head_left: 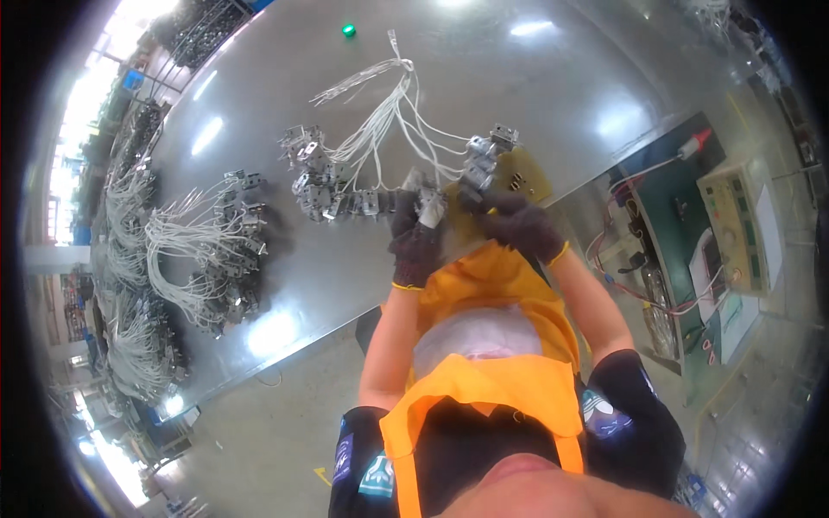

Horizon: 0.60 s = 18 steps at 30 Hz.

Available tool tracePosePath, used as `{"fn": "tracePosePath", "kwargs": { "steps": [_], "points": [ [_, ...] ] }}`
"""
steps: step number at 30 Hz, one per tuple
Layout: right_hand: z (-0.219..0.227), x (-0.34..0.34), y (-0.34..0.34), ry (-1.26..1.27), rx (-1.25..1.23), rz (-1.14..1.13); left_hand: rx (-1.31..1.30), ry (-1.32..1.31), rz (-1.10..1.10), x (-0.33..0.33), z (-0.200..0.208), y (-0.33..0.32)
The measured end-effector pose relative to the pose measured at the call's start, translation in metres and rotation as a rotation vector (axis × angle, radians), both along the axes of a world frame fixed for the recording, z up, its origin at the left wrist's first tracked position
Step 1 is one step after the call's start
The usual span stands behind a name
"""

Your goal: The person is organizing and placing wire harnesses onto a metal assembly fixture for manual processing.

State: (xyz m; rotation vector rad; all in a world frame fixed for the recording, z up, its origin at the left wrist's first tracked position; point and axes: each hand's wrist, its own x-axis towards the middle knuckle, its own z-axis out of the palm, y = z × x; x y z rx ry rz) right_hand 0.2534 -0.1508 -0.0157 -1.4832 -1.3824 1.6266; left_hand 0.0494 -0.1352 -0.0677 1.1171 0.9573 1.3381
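Observation:
My left hand (411, 249), in a dark glove with a yellow cuff, is closed around a small silver metal bracket part (429, 207) with a white wire. Beside it, my right hand (525, 226), gloved the same way, has bent fingers at the lowest of several silver bracket parts (480, 168); its fingertips are partly blurred. Those parts sit next to an amber plate (528, 177) with dark holes at the table's near edge. White wires (393, 112) run from the parts to a tied bundle farther away. More wired brackets (324, 186) curve round to the left.
A second bundle of wired brackets (233, 233) lies left on the metal table (302, 268), with heaped bundles (134, 285) beyond it. A green light (349, 30) glows at the far side. To the right stand a beige instrument (734, 229), cables and red-handled scissors (709, 350).

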Motion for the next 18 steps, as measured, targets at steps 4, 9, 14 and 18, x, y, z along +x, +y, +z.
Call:
{"fn": "tracePosePath", "kwargs": {
  "steps": [4,9,14,18],
  "points": [
    [-0.025,0.035,0.032,-0.168,0.774,-0.137,0.061,0.135,-0.091,-0.004,-0.013,-0.001],
    [0.020,0.055,0.030,-0.046,0.055,-0.106,0.003,0.082,-0.081,0.014,0.009,-0.007],
    [0.016,0.034,0.014,0.080,0.140,-0.053,0.270,0.696,0.083,0.047,0.002,-0.012],
    [0.008,0.034,0.004,-0.168,0.398,0.105,0.394,0.716,0.121,0.050,0.008,-0.006]
  ]
}}
